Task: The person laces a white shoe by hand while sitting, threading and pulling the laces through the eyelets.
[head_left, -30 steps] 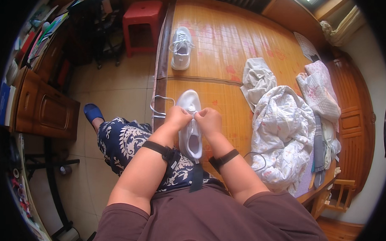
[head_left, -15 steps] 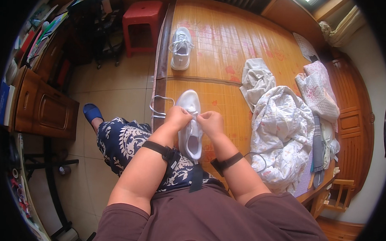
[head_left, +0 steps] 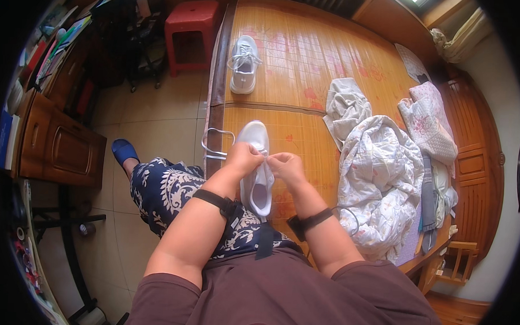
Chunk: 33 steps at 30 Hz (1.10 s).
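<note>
At the far left stands one wooden cabinet [head_left: 57, 149], its left side lost in the dark rim. One blue slipper [head_left: 123, 151] sits on the tiled floor, with only the toe end showing past the patterned trouser leg. One red stool [head_left: 190, 31] stands farther back. A loose white lace [head_left: 215, 146] loops over the edge of the bamboo mat [head_left: 309, 55].

There are two white sneakers. One sneaker [head_left: 244, 64] lies alone near the mat's far edge, well apart from the hands. The other, the near sneaker [head_left: 258, 168], rests on the mat just in front of the lap, toe pointing away. The left hand [head_left: 243, 160] is curled against its left side, fingers pinching at the lace area. The right hand [head_left: 287, 166] pinches beside it. What exactly the fingertips grip is too small to make out.

To the right lie one crumpled pale cloth [head_left: 345, 105] and one floral quilt [head_left: 379, 184]. Folded bedding beyond them is cut off by the rim.
</note>
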{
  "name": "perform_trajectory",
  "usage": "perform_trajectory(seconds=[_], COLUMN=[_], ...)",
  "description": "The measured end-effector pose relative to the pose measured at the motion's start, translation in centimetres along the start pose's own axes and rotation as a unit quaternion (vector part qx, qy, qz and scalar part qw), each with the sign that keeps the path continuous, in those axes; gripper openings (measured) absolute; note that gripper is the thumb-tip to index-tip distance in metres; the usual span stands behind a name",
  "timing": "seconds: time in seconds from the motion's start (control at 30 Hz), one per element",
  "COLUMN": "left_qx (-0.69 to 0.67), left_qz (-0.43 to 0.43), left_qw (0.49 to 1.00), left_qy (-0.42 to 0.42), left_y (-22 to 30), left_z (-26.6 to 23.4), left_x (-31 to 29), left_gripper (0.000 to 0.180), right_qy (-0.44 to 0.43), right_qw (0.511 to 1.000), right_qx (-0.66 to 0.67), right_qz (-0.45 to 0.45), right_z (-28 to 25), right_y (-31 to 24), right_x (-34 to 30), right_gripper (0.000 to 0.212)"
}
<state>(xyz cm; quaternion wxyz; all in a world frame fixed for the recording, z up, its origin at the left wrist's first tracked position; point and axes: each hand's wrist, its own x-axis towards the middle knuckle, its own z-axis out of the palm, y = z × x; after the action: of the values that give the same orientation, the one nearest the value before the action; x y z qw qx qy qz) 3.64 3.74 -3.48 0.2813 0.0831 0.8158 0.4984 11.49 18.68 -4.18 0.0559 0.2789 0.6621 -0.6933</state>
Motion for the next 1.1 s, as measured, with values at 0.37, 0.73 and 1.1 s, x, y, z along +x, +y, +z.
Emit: perform_trajectory(seconds=[0.37, 0.73, 1.1], left_qx=[0.033, 0.032, 0.041], left_qz=[0.011, 0.017, 0.039], left_qw=[0.999, 0.999, 0.998], left_qy=[0.016, 0.013, 0.017], left_y=[0.4, -0.3, -0.6], left_z=[-0.1, 0.0, 0.3], left_x=[0.0, 0.4, 0.6], left_gripper=[0.010, 0.014, 0.011], right_qy=[0.091, 0.165, 0.120], right_qw=[0.976, 0.914, 0.962], right_qx=[-0.113, -0.271, -0.166], right_qz=[-0.160, -0.253, -0.178], right_z=[1.6, 2.3, 1.5], right_y=[0.2, -1.1, 0.3], right_x=[-0.7, -1.8, -0.5], right_gripper=[0.012, 0.013, 0.016])
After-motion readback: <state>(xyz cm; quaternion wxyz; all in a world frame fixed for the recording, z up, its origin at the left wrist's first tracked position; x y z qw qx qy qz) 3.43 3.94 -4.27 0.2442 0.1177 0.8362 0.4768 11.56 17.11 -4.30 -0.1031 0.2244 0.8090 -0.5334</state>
